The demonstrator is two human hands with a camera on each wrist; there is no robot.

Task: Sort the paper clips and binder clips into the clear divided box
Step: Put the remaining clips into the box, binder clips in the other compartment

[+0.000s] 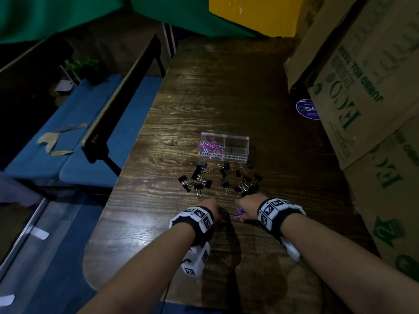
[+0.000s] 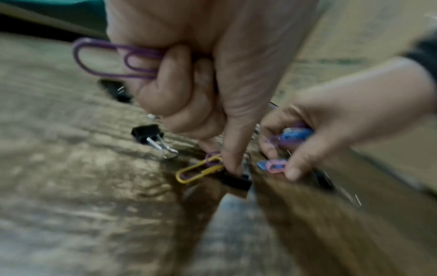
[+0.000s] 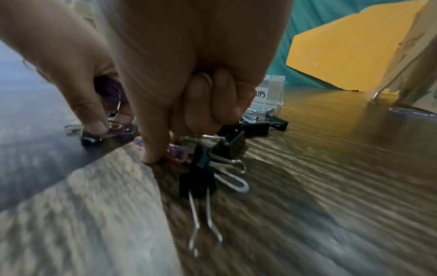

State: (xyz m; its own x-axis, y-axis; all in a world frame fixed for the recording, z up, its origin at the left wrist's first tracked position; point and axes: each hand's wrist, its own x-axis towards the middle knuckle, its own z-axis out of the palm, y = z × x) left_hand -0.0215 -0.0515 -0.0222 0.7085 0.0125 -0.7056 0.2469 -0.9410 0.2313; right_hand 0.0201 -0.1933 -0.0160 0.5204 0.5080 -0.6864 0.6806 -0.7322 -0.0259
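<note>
The clear divided box (image 1: 237,141) stands mid-table, labelled PAPER CLIPS and BINDER CLIPS; coloured paper clips (image 1: 210,146) fill its left cell, while the right cell looks empty. Black binder clips (image 1: 199,180) lie scattered in front of it. My left hand (image 2: 224,162) grips a purple paper clip (image 2: 118,57) in its curled fingers and pinches a yellow paper clip (image 2: 198,170) on the table. My right hand (image 3: 160,149) holds blue and purple clips (image 2: 293,136) in curled fingers, its thumb pressing on a pink paper clip (image 3: 176,151). Both hands sit close together just in front of the binder clips.
Stacked cardboard cartons (image 1: 371,91) line the table's right side, with a round blue sticker (image 1: 307,109) at their foot. The wooden table's (image 1: 204,91) left edge drops to a blue bench (image 1: 86,137). Binder clips (image 3: 205,168) lie right beside my right thumb.
</note>
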